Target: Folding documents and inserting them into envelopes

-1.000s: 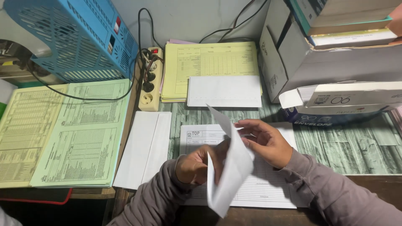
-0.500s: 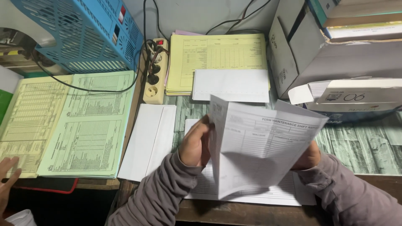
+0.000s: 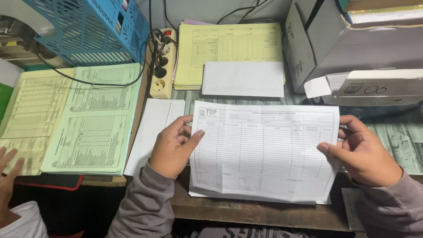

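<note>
In the middle of the frame the person holds a white printed form (image 3: 264, 152) flat and open above the desk edge. The left hand (image 3: 174, 147) pinches its left margin, thumb on top, fingers curled behind. The right hand (image 3: 363, 152) grips the right margin the same way. Just above the form lies a white envelope (image 3: 243, 79) over a yellow form stack (image 3: 229, 44). A power strip (image 3: 161, 66) sits to the upper left, green forms (image 3: 94, 121) at left. Another person's hand (image 3: 8, 169) shows at the lower left edge.
</note>
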